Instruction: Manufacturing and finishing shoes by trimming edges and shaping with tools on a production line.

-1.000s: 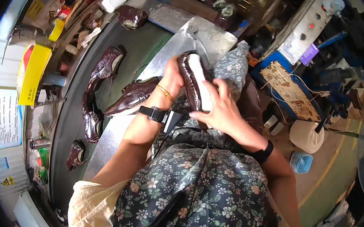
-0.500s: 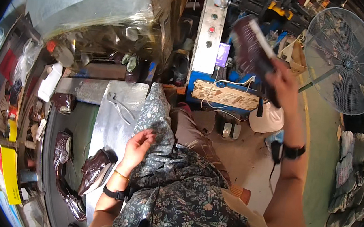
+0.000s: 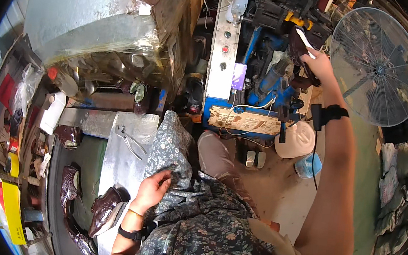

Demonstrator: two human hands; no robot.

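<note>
My right hand (image 3: 318,69) grips a dark maroon shoe (image 3: 298,47) at the far right of a blue and black machine (image 3: 268,79). A white strip shows along the shoe, and its far end lies close against the machine's black parts; whether they touch I cannot tell. Low over my lap, my left hand (image 3: 151,190) rests by the flowered apron (image 3: 170,139), fingers loosely bent and holding nothing visible. Beside it, a glossy maroon shoe (image 3: 107,210) leans on the metal plate (image 3: 115,163), where a pair of pliers (image 3: 131,143) lies.
More maroon shoes (image 3: 71,183) lie on the dark belt at left. A panel with buttons (image 3: 225,40) runs along the machine. A large caged fan (image 3: 376,68) stands at right, above stacked grey pieces (image 3: 396,190). A white jug (image 3: 296,139) and foot pedals (image 3: 255,159) are below the machine.
My right hand has carried the maroon shoe from above the machine's front to its far right side. My left hand has sunk slightly toward the apron. The view has shifted a little.
</note>
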